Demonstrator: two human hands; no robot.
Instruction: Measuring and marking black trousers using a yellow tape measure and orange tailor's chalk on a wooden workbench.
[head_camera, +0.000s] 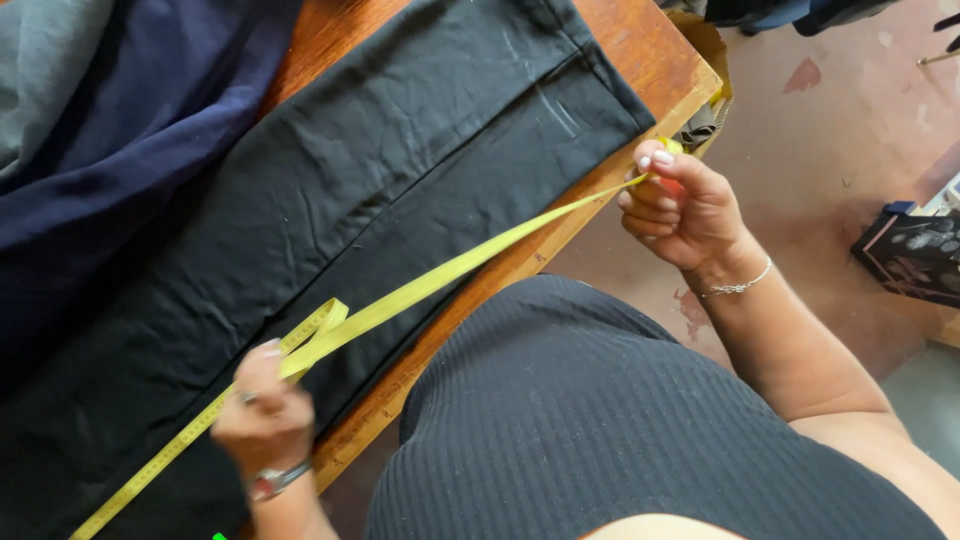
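A yellow tape (440, 275) is held taut between both hands. Left hand (265, 410), nearest the camera, has fingers clamped on the tape over black cloth (380, 150); a small loop is folded just above it, and the free end trails toward the lower left. Right hand (680, 205), off the worktop (650, 60) edge, has fingers pinched shut on the other end. The tape's long axis runs lower left to upper right, along the cloth's near edge. Navy cloth (150, 110) lies further left. A reddish floor (830, 130) is seen beyond.
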